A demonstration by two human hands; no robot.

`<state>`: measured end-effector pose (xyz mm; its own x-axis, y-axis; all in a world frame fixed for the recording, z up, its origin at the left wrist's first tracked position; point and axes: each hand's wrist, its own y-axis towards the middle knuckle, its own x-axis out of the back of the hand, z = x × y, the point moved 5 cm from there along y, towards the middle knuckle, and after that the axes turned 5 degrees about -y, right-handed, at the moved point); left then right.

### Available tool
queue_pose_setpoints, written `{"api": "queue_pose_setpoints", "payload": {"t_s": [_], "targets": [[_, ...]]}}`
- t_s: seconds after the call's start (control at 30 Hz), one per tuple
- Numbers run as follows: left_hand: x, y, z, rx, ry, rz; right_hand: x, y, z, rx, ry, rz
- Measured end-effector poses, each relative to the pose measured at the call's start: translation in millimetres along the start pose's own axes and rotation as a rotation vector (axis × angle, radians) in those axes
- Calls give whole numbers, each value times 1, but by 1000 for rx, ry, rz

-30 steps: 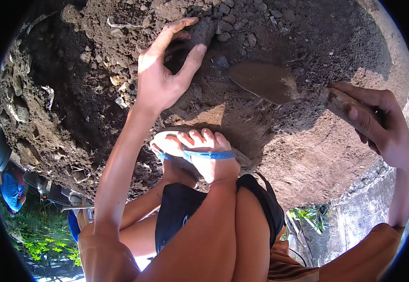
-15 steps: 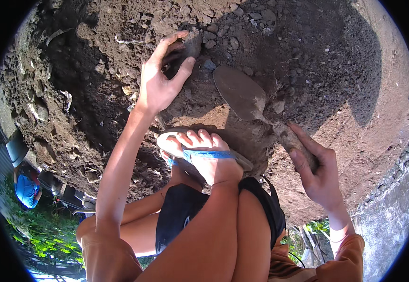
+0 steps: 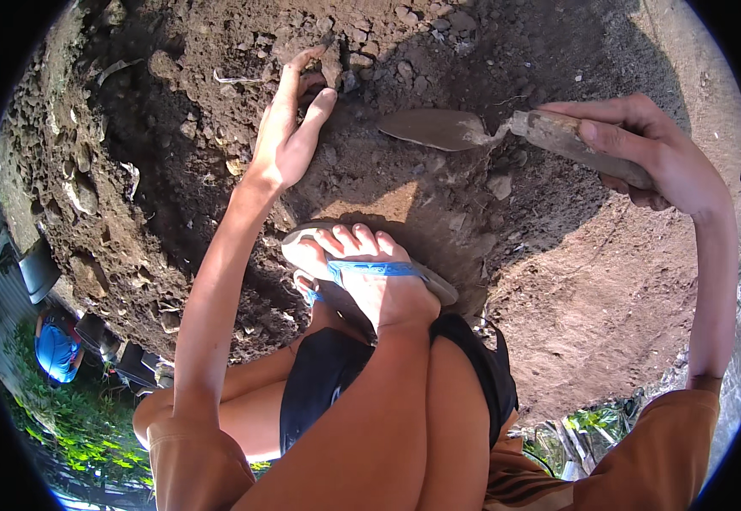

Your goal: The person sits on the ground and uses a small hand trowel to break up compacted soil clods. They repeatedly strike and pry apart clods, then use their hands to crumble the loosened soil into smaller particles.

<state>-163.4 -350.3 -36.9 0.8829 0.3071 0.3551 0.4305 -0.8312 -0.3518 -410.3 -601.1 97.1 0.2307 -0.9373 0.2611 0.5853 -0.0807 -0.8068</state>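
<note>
My right hand [image 3: 656, 153] is closed around the dirt-caked handle of a trowel [image 3: 434, 128]. Its pointed blade lies to the left, close over the loose dark soil. At the upper left, my left hand [image 3: 290, 136] curls its thumb and fingers around a brown stone or clod of earth [image 3: 331, 66]; part of the grip is hidden behind the fingers. Between the hands and nearer to me, my foot in a sandal with a blue strap [image 3: 376, 268] rests on the soil [image 3: 362, 183].
Small stones [image 3: 409, 75] and clods lie scattered at the top. Rough, lumpy earth [image 3: 89, 272] rises on the left. Smoother sunlit ground [image 3: 583, 315] spreads to the right, by a grey concrete edge [image 3: 732, 392]. A person in blue [image 3: 57, 347] is at the far left, near green plants [image 3: 72, 434].
My right hand has lifted away and to the right with the trowel, whose blade now lies nearly level across the view. My left hand and the stone have shifted slightly left.
</note>
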Motion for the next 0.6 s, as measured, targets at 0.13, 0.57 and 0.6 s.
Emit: {"api": "queue_pose_setpoints", "payload": {"t_s": [0.13,0.57,0.6], "targets": [[1,-1,-1,0,-40,-1,17,38,29,-190,-173,-11],[0,2,-6,16,-69,13,-20,18,55,-298,127,102],[-1,2,-5,4,-68,19,-24,16,56,-347,95,82]]}}
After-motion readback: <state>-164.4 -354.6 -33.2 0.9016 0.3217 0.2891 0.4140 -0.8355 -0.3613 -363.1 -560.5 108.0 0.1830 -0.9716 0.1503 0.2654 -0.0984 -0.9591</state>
